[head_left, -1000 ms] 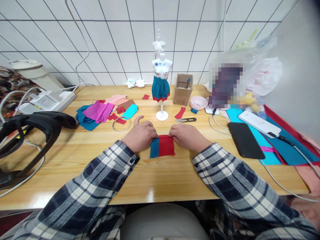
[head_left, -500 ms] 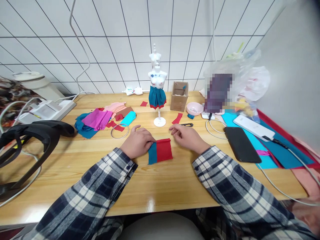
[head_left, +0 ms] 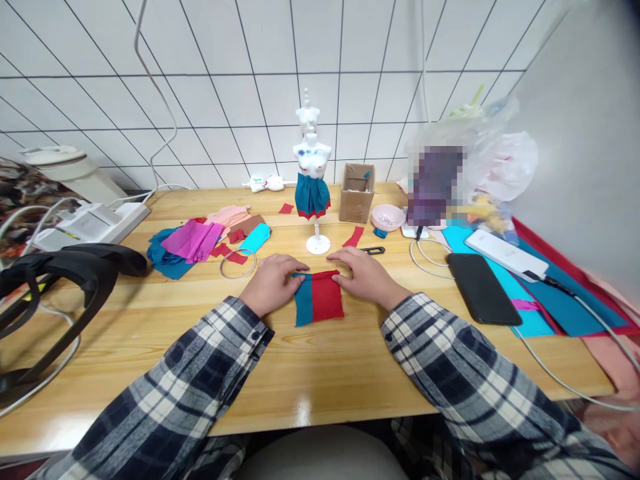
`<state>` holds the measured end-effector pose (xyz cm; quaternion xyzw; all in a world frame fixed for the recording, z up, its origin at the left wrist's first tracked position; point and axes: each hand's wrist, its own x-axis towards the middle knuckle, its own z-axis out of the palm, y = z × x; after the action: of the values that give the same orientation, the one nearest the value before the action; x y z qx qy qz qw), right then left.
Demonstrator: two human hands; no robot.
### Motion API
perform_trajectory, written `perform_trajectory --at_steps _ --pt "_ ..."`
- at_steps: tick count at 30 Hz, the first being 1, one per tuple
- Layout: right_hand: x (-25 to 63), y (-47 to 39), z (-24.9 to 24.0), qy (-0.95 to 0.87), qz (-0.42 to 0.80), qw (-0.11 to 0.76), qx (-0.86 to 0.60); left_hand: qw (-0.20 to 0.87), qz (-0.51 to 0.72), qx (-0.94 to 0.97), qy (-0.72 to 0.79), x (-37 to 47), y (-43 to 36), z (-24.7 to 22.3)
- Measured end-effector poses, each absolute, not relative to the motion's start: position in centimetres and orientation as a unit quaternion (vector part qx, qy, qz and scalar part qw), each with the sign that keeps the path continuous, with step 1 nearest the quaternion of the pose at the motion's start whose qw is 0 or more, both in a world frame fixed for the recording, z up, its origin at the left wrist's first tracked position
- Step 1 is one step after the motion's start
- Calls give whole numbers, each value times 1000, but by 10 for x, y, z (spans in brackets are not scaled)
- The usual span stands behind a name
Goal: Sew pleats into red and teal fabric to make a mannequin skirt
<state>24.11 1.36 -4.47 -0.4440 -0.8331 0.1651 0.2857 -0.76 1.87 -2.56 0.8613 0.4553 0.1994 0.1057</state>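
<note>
A small cloth piece (head_left: 327, 297), blue-green on the left and red on the right, lies flat on the wooden table, with a narrow fold along its top edge. My left hand (head_left: 274, 283) is at its upper left corner, thumb touching the blue-green part and fingers stretched out beyond the edge. At the upper right corner my right hand (head_left: 369, 275) rests its thumb on the red part, its other fingers extended forward and apart from the thumb. Behind the cloth stands a white doll dress form (head_left: 312, 160) wearing a blue-green skirt (head_left: 313, 193) with a red hem.
Fabric scraps (head_left: 195, 239) and a metal ring (head_left: 238, 264) lie left. Black thread snips (head_left: 373, 251), a red scrap (head_left: 353, 236), a pink bowl (head_left: 389, 217) and a cardboard box (head_left: 356, 193) are right. Farther right is a phone (head_left: 483, 288); a black headset (head_left: 75, 267) sits far left.
My right hand has moved left onto the cloth's upper right corner, its fingers stretching forward. My left hand has shifted from the seam's top to the upper left corner.
</note>
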Motion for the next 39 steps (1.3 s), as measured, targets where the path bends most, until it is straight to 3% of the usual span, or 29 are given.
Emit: perform_trajectory --at_steps 3,6,9,12,16,20,23,31,39 --pt "246 16 -42 -818 167 308 -457 69 218 788 571 -31 23 -3" --pt "253 19 -40 -780 161 341 -499 53 94 719 686 -72 31 13" --pt "256 23 -42 -752 167 357 -528 88 -25 711 697 -109 37 9" --pt "256 24 -46 -759 169 350 -522 80 -36 751 655 -120 39 -2" --pt "254 23 -45 -768 159 347 -515 133 20 788 601 -100 32 2" --pt "246 14 -33 -774 122 361 -505 226 194 768 566 -63 17 11" --pt "229 0 -23 -768 120 402 -485 216 257 782 524 -32 1 7" --pt "192 -25 -16 -719 222 462 -469 100 261 839 467 12 -25 -12" --pt "195 -23 -18 -713 256 454 -469 75 239 852 460 12 -25 -13"
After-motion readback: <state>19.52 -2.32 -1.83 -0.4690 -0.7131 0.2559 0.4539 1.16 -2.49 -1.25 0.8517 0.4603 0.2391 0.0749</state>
